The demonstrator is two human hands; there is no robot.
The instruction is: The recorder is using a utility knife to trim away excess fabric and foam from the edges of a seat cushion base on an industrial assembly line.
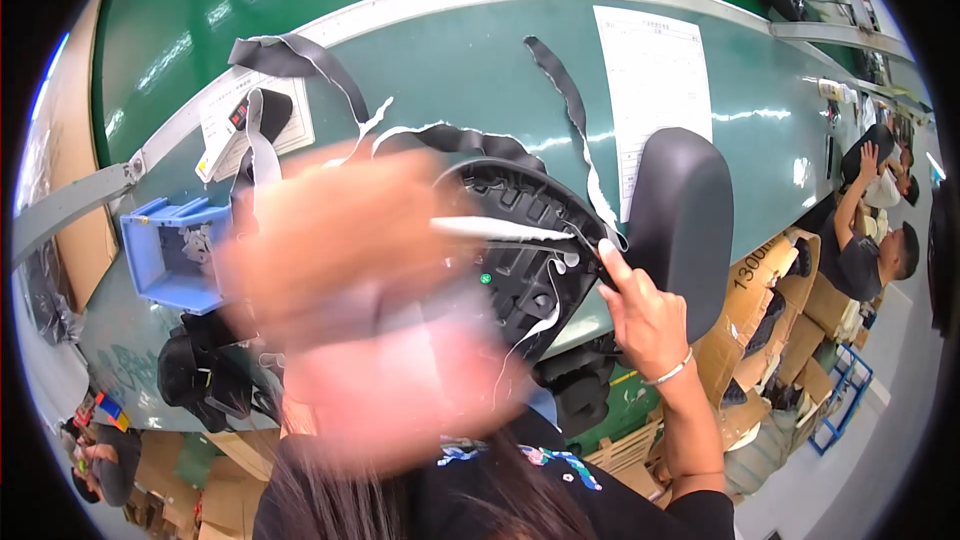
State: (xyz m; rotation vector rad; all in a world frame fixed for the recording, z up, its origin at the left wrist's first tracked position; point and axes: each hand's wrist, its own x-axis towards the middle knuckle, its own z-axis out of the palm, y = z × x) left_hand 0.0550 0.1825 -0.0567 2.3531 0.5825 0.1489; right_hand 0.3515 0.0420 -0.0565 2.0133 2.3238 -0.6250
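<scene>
A black moulded plastic shell with ribs inside lies in front of me on the table, partly hidden by my left arm. My right hand is closed at its right rim, pinching a thin dark tool whose kind I cannot make out. A pale, torn-edged strip stretches across the shell from there towards my left hand. Raised close to the camera, my left hand is smeared by motion, so its fingers and any hold on the strip do not show. A smooth black padded cushion lies right of the shell.
Curled black-and-white offcuts lie behind the shell. A blue bin with scraps stands left, near black parts. A printed sheet lies at the back. Cardboard boxes and co-workers are at the right.
</scene>
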